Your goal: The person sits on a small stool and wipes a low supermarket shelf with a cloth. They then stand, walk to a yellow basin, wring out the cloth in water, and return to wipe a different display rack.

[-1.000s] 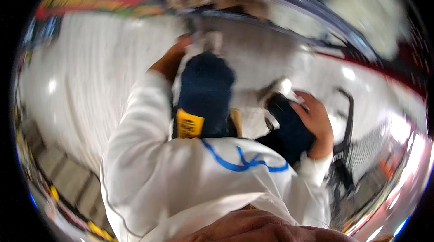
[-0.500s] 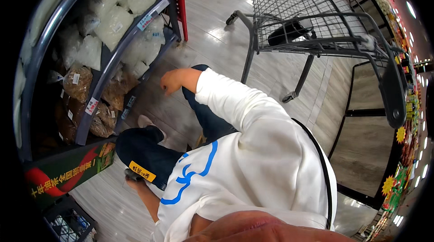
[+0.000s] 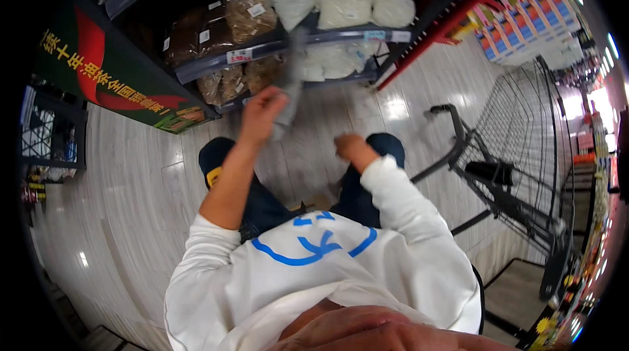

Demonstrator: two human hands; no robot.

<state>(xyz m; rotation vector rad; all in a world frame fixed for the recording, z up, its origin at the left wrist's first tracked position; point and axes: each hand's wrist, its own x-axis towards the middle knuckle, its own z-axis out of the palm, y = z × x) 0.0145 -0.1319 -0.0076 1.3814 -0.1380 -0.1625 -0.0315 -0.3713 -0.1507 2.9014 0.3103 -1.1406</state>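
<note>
My left hand [image 3: 263, 110] is raised in front of the low shelf, its fingers closed on a long grey strip [image 3: 286, 115]. Motion smears the strip, so I cannot tell whether it is cloth or something stiffer; its upper end reaches in front of the shelf edge. By my right knee, my right hand [image 3: 354, 150] hangs with its fingers curled in, and nothing shows in it. Clear bags of white grains [image 3: 344, 7] sit on the shelf [image 3: 321, 38] ahead. Left of them are bags of brown goods [image 3: 251, 15], with more bags on the tier below.
A wire shopping cart [image 3: 517, 108] stands on the right. To the left are a green and red printed panel [image 3: 108, 79] and a dark crate [image 3: 77, 135]. A red rack post [image 3: 429, 41] rises beside the shelf. Boxes [image 3: 527, 20] are stacked at the far right.
My view has swung left, bringing the shelf to the front. My left hand has risen from beside my left leg toward the shelf with the grey thing. My right hand stays by my knee.
</note>
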